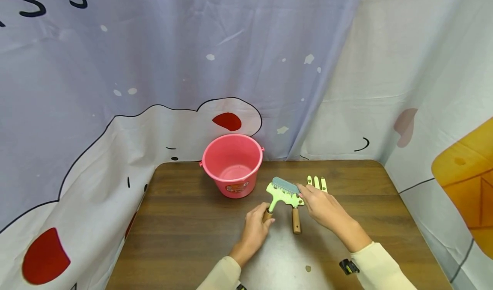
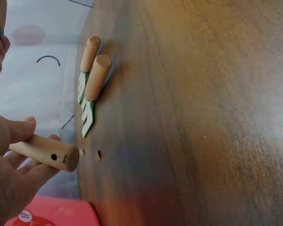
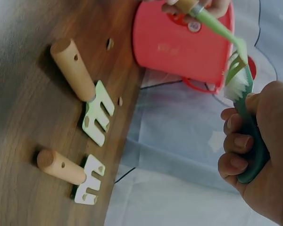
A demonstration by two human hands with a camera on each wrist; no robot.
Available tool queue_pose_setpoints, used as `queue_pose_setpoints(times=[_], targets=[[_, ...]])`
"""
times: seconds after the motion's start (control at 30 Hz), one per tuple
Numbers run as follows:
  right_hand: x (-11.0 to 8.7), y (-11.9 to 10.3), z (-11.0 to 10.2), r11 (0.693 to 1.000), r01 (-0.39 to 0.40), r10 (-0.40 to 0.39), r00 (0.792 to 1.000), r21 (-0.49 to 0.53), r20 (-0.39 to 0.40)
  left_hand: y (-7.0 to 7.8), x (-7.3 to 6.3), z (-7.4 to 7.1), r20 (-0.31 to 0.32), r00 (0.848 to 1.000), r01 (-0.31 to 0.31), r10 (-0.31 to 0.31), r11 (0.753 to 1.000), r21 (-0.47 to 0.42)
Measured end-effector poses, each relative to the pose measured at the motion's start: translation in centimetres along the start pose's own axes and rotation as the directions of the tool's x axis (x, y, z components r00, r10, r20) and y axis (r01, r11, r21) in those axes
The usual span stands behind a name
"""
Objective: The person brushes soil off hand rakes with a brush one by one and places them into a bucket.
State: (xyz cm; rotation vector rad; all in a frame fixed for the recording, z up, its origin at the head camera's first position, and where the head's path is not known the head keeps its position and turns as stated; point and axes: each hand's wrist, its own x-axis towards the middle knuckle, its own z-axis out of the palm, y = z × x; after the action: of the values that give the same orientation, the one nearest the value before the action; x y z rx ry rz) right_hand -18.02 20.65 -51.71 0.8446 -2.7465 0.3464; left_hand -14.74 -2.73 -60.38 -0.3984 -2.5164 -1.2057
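My left hand (image 1: 254, 226) grips the wooden handle (image 2: 42, 149) of a small hand rake with a bent light-green head (image 3: 240, 51). In my right hand (image 1: 321, 205) is a teal scrubbing brush (image 3: 254, 146), fingers curled round its handle. Its white bristles (image 3: 236, 88) meet the rake's head, which is raised above the table. Below lie two green garden forks with wooden handles: the larger fork (image 3: 100, 115) is nearer the left hand, and the smaller fork (image 3: 90, 181) is partly behind the right hand in the head view. Brown bits stick to both forks.
A pink bucket (image 1: 240, 190) stands at the back of the brown wooden table (image 1: 185, 238), left of the tools. Small brown flakes lie on the tabletop, including one flake (image 1: 308, 268) near the front. A patterned curtain (image 1: 185, 67) hangs behind the table.
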Motion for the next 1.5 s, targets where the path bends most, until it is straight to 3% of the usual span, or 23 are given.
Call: queue_pose_setpoints(times=[0.4, 0.57, 0.83, 1.03, 1.2, 1.5], targets=[[-0.4, 1.6, 0.6, 0.99, -0.143, 0.142, 0.985, -0.001, 0.096, 0.9, 0.6, -0.7, -0.025, 0.999, -0.027, 0.027, 1.0, 0.003], [-1.4, 2.0, 0.4, 0.985, -0.168, 0.165, 0.984, 0.041, 0.068, 0.9, 0.6, -1.1, -0.004, 1.0, 0.014, -0.014, 1.0, -0.006], [-4.2, 3.2, 1.0, 0.96, -0.265, 0.259, 0.963, 0.094, 0.077, 0.2, -0.1, -1.4, 0.04, 0.995, 0.091, -0.091, 0.996, 0.001], [-6.4, 4.1, 2.0, 0.945, -0.306, 0.298, 0.951, 0.115, 0.081, -0.1, 0.0, -1.9, 0.115, 0.974, 0.201, -0.195, 0.979, -0.039], [-8.3, 4.4, 2.7, 0.923, -0.347, 0.334, 0.937, 0.164, 0.1, -0.4, 0.1, -2.5, 0.156, 0.959, 0.255, -0.235, 0.959, -0.126], [-9.9, 4.3, 3.4, 0.905, -0.372, 0.356, 0.928, 0.207, 0.113, -1.7, 0.5, -2.5, 0.215, 0.921, 0.375, -0.324, 0.887, -0.27]])
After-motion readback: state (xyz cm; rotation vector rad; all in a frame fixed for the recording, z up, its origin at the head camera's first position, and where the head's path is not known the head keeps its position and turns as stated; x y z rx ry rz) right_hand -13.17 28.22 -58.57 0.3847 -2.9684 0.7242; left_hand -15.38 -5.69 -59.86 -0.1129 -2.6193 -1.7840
